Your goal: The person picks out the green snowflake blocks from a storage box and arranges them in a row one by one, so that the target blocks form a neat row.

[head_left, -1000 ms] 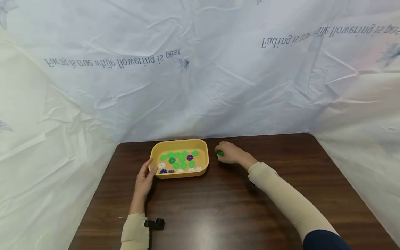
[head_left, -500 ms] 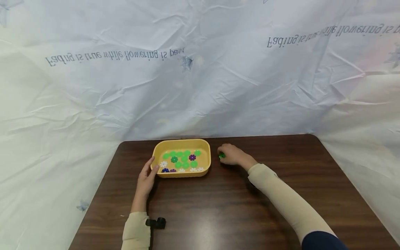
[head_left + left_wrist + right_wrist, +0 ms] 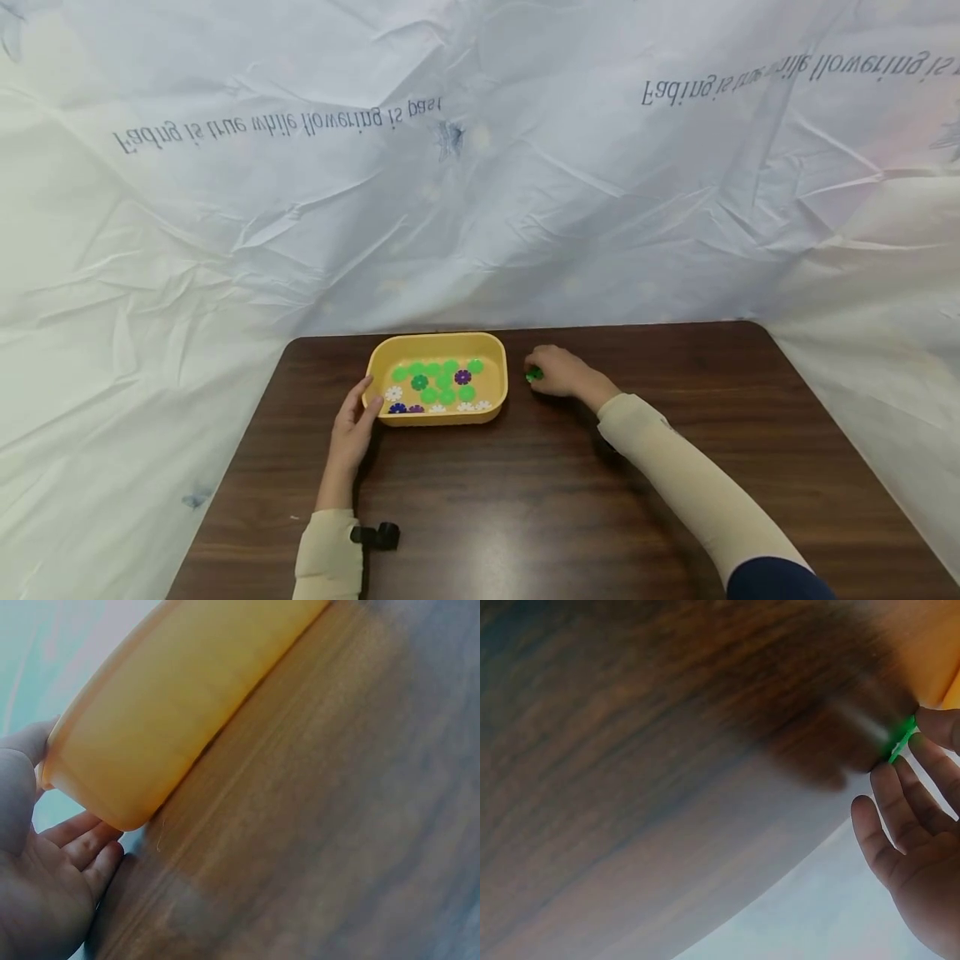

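Observation:
A yellow plastic basin (image 3: 493, 367) stands at the back of the table, with flat flower-shaped plastic discs lying on its floor. Its left front corner is held by my left hand (image 3: 351, 433), thumb at the rim and fingers along the outer wall. In the left wrist view the thumb of that hand (image 3: 45, 877) hooks over the basin's edge (image 3: 150, 727). Just right of the basin, my right hand (image 3: 558, 372) pinches a green flower-shaped disc (image 3: 534, 374). The right wrist view shows this green disc (image 3: 902, 739) edge-on between thumb and fingertips, close over the tabletop.
In the basin lie several light green discs (image 3: 443, 382), a darker green one (image 3: 419, 382), purple (image 3: 462, 377), blue and white ones. The dark wooden table (image 3: 480, 492) ends at its back edge against a hanging white printed cloth (image 3: 480, 208).
The head view has shifted slightly, moving the whole scene a little to the right. The green disc has changed its tilt in my right fingers; both hands stay about where they were.

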A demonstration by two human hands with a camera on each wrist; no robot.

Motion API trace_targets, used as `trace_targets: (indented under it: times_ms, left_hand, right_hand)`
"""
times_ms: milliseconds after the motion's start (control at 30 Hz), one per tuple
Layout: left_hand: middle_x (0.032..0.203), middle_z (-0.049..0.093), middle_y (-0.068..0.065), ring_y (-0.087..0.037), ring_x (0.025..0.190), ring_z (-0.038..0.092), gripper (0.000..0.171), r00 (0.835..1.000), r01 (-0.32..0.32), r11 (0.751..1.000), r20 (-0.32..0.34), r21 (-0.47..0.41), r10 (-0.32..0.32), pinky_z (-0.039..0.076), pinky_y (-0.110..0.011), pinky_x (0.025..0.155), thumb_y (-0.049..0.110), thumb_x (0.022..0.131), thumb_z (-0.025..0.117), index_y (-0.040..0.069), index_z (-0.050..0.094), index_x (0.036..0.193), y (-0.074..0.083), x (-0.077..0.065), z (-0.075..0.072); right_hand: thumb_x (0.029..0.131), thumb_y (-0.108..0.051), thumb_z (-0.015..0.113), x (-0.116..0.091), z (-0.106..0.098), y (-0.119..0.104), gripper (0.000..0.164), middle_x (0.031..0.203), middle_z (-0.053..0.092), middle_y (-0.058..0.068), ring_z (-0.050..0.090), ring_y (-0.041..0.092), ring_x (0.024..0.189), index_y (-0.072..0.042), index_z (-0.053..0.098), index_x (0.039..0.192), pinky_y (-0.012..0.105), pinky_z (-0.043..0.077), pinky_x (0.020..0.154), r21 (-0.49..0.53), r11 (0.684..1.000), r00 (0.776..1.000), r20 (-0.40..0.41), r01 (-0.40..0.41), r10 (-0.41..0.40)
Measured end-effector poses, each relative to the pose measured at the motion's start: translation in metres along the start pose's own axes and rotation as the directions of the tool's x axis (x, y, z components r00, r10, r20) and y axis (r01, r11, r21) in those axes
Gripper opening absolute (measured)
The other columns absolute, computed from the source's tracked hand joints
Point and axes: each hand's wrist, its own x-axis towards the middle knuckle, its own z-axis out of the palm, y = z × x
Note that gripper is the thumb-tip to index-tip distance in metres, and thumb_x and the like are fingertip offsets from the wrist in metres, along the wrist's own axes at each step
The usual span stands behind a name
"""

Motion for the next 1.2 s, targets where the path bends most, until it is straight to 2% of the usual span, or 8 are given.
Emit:
trace_targets:
  times_ms: [167,400,567,667,767,900,1067,1200]
  left_hand:
    - [0.172,0.028,-0.014,-0.033,0.159,0.021,0.057,1.0,0.012,1.0,-0.019,-0.002,-0.012,0.025,-0.055,0.125,0.027,0.11,0.059,0.01,0.042,0.162,0.002,-0.003,0.003]
    - [0.171,0.026,-0.021,-0.039,0.158,0.021,0.058,0.999,0.043,0.999,0.008,-0.011,-0.043,0.025,-0.058,0.124,0.019,0.109,0.059,0.001,0.039,0.161,0.034,-0.016,0.002]
    - [0.171,0.025,-0.022,-0.041,0.158,0.02,0.058,0.999,0.033,0.999,0.015,-0.008,-0.033,0.024,-0.059,0.124,0.017,0.109,0.058,0.001,0.038,0.161,0.039,-0.012,0.001]
    - [0.17,0.028,-0.021,-0.039,0.158,0.023,0.057,0.999,0.03,1.0,0.02,-0.008,-0.03,0.026,-0.057,0.124,0.018,0.109,0.059,0.001,0.04,0.16,0.041,-0.008,0.001]
    - [0.17,0.03,-0.02,-0.037,0.158,0.023,0.056,0.999,0.03,1.0,0.023,-0.005,-0.03,0.027,-0.055,0.124,0.018,0.109,0.059,0.002,0.042,0.16,0.043,-0.002,0.0]
    - [0.17,0.03,-0.018,-0.035,0.159,0.021,0.056,0.999,0.027,1.0,0.023,-0.01,-0.027,0.024,-0.054,0.125,0.019,0.11,0.059,0.003,0.041,0.16,0.032,0.012,-0.002]
    - [0.171,0.03,-0.012,-0.03,0.159,0.021,0.056,1.0,0.01,1.0,0.02,-0.008,-0.01,0.025,-0.051,0.126,0.024,0.11,0.059,0.009,0.042,0.161,0.006,0.028,-0.005]
    - [0.171,0.031,-0.011,-0.03,0.158,0.023,0.056,1.0,0.002,1.0,0.021,0.008,-0.002,0.026,-0.052,0.125,0.027,0.11,0.059,0.011,0.042,0.161,0.002,0.034,-0.007]
  right_hand:
    - [0.101,-0.013,0.07,0.0,0.002,0.002,0.025,0.12,0.065,0.012,0.065,0.028,0.105,-0.004,0.073,0.124,0.044,0.057,0.088,-0.004,1.0,1.0,-0.015,0.007,-0.007]
    - [0.102,-0.014,0.07,0.005,0.0,-0.001,0.023,0.12,0.064,0.01,0.064,0.027,0.105,-0.007,0.072,0.124,0.044,0.057,0.087,-0.019,1.0,1.0,-0.003,0.01,-0.011]
    - [0.102,-0.012,0.068,0.01,-0.012,-0.014,0.02,0.117,0.065,0.009,0.064,0.028,0.102,-0.008,0.072,0.122,0.046,0.056,0.085,0.004,0.998,0.994,-0.093,0.055,-0.054]
    - [0.103,-0.012,0.068,0.017,-0.022,-0.027,0.021,0.118,0.068,0.009,0.066,0.029,0.107,-0.006,0.073,0.122,0.047,0.055,0.091,0.027,0.994,0.982,-0.161,0.107,-0.102]
    - [0.103,-0.01,0.068,0.025,-0.029,-0.042,0.021,0.117,0.069,0.008,0.066,0.027,0.103,-0.005,0.073,0.122,0.045,0.056,0.089,0.03,0.987,0.969,-0.194,0.16,-0.151]
    - [0.102,-0.007,0.068,0.038,-0.032,-0.061,0.022,0.116,0.069,0.009,0.065,0.023,0.097,-0.003,0.074,0.123,0.042,0.055,0.084,0.027,0.978,0.964,-0.176,0.205,-0.197]
    - [0.102,-0.006,0.069,0.053,-0.028,-0.077,0.022,0.123,0.07,0.01,0.066,0.027,0.115,-0.003,0.074,0.123,0.043,0.055,0.095,0.035,0.971,0.968,-0.099,0.237,-0.233]
    - [0.103,-0.007,0.067,0.067,-0.02,-0.086,0.02,0.123,0.072,0.011,0.065,0.029,0.119,-0.004,0.075,0.122,0.044,0.054,0.1,0.043,0.968,0.969,-0.018,0.246,-0.246]
